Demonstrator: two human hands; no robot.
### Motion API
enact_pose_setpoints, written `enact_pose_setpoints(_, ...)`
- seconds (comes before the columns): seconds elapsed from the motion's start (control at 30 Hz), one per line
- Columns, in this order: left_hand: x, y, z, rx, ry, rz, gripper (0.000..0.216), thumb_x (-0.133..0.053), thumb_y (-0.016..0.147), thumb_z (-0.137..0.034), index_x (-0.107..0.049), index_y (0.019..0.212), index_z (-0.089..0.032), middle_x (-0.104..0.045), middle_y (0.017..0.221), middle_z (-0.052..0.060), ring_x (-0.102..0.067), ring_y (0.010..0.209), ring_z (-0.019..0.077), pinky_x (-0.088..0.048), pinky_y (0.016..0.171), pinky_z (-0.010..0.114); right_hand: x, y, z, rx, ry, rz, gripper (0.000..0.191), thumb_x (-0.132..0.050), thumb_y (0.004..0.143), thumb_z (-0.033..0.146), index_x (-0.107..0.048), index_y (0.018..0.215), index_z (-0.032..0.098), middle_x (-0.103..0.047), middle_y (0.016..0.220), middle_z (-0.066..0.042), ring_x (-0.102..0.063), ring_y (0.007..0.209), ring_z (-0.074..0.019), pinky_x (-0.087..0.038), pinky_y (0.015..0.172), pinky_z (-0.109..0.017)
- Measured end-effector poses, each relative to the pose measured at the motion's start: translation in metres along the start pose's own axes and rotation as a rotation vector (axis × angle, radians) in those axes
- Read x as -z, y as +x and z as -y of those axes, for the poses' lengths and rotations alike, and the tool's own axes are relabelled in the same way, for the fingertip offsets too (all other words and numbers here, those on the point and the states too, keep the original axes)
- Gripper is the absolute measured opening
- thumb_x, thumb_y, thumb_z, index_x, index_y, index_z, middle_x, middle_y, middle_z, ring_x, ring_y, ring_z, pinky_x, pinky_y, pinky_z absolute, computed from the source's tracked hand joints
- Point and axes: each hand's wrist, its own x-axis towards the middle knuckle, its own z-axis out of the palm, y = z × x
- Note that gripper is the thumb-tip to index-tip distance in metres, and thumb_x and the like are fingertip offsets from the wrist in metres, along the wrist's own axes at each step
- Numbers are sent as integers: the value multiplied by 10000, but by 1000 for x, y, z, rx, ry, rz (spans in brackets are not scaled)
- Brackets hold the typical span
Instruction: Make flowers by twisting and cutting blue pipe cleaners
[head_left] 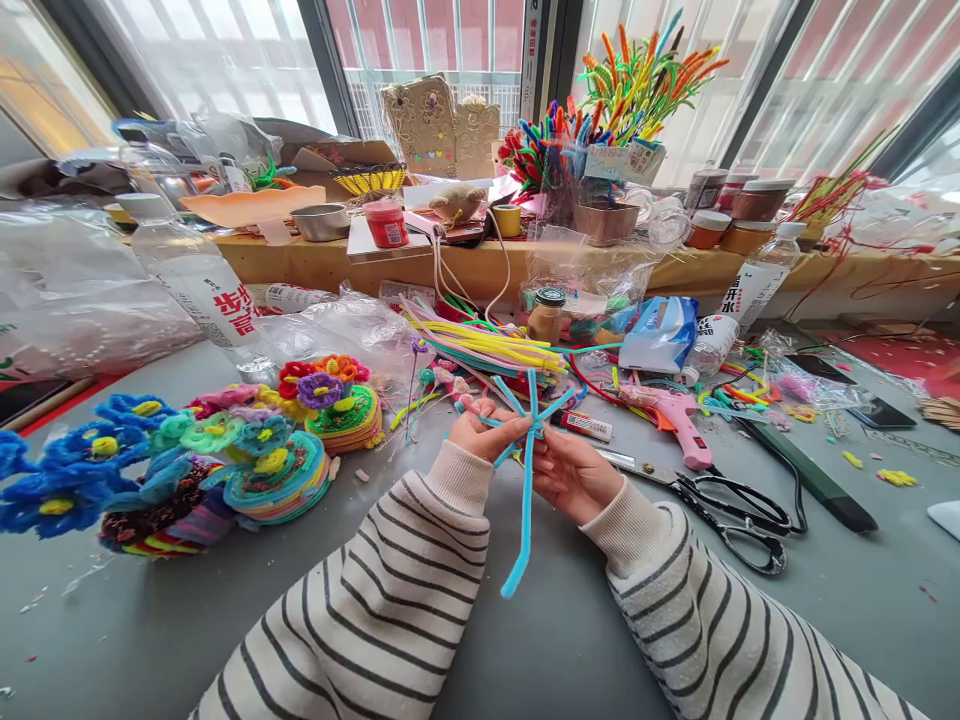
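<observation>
Between my two hands are light blue pipe cleaners (526, 500), crossed into a star with several arms, one long arm hanging down toward me. My left hand (484, 438) pinches an arm near the crossing point with thumb and fingers. From the other side my right hand (574, 470) has its fingers closed on the star close to its centre. Part of the right fingers is hidden behind the blue arms. Just beyond the hands lies a bundle of yellow, pink and green pipe cleaners (487, 345).
At left stand fuzzy flowers (105, 445) and a round layered piece (274, 480). Right of my hands lie black-handled scissors (739, 510), a pink glue gun (679, 420) and a dark green bar (817, 480). Water bottles (199, 275) and a cluttered ledge (300, 262) stand behind.
</observation>
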Motion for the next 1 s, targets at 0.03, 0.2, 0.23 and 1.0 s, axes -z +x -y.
enact_pose_setpoints(0.03,0,0,-1,3,0,2,529,-703,376,-191,-218,587,-198,-364,380,-144,-414,386,30,-339,488,193,0,0,0,-3,17,6,138,-545,672,232,-565,760,128,-303,556,43,-274,447,-21,-176,310,-94)
enact_pose_setpoints(0.2,0,-1,-3,36,35,25,544,-709,383,-204,-201,576,-191,-368,369,-141,-384,368,10,-307,443,157,4,2,-2,28,26,19,110,-576,649,208,-569,700,112,-340,565,35,-301,469,-23,-193,310,-92)
enact_pose_setpoints(0.23,1,-1,-3,37,31,25,542,-710,384,-202,-204,580,-190,-376,368,-142,-385,366,7,-305,441,150,5,2,-2,36,23,22,103,-584,641,204,-568,683,111,-341,562,35,-306,472,-23,-193,311,-93)
enact_pose_setpoints(1.0,-2,0,-5,149,193,-207,485,-722,380,-205,-381,721,-160,-534,456,-55,-505,385,69,-413,395,167,12,5,2,182,-297,-154,172,-620,589,282,-529,607,137,-414,413,49,-328,368,-23,-155,311,-131)
